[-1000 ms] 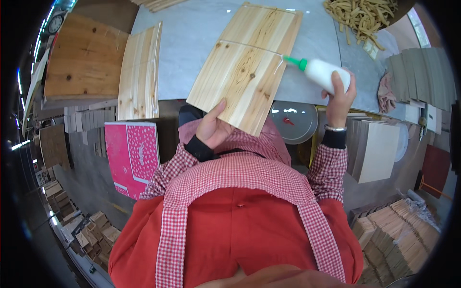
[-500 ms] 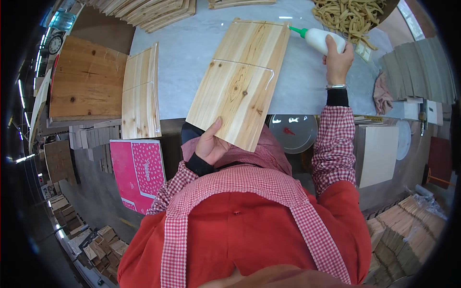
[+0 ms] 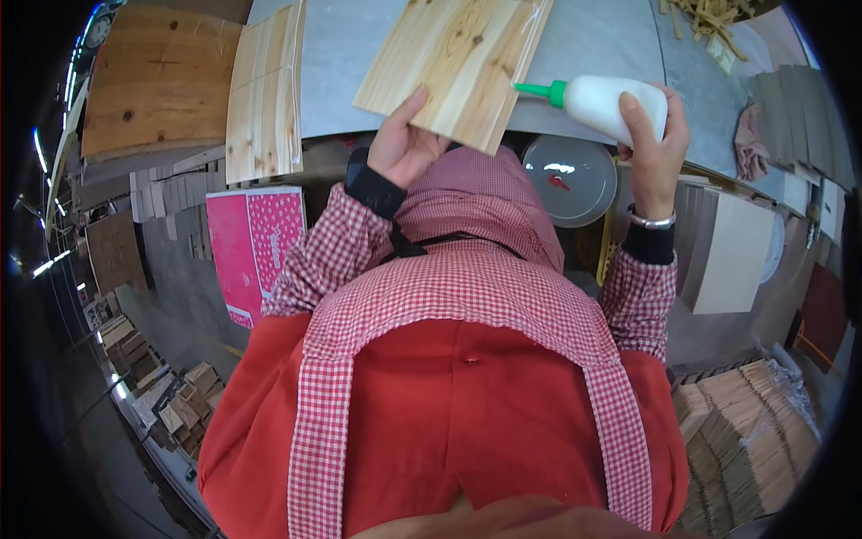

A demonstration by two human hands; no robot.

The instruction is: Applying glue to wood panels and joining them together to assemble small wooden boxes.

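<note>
A pale, knotty wooden panel lies over the near edge of the light table, its near end sticking out toward me. My left hand grips that near end, thumb on top and fingers underneath. My right hand is wrapped round a white squeeze bottle with a green nozzle. The nozzle tip is at the panel's right edge, where a thin wet-looking line runs along the wood. To the left, a similar panel rests on the table and also has a line along its right edge.
A brown wooden board stands at far left. Below are a pink box and a grey round basin with something red in it. On the right are a crumpled cloth, stacked grey slats and wood strips.
The bottle has come toward me along the panel's right edge, from its far corner to near its near end, and a line now runs there. My view has shifted; the left hand keeps its hold.
</note>
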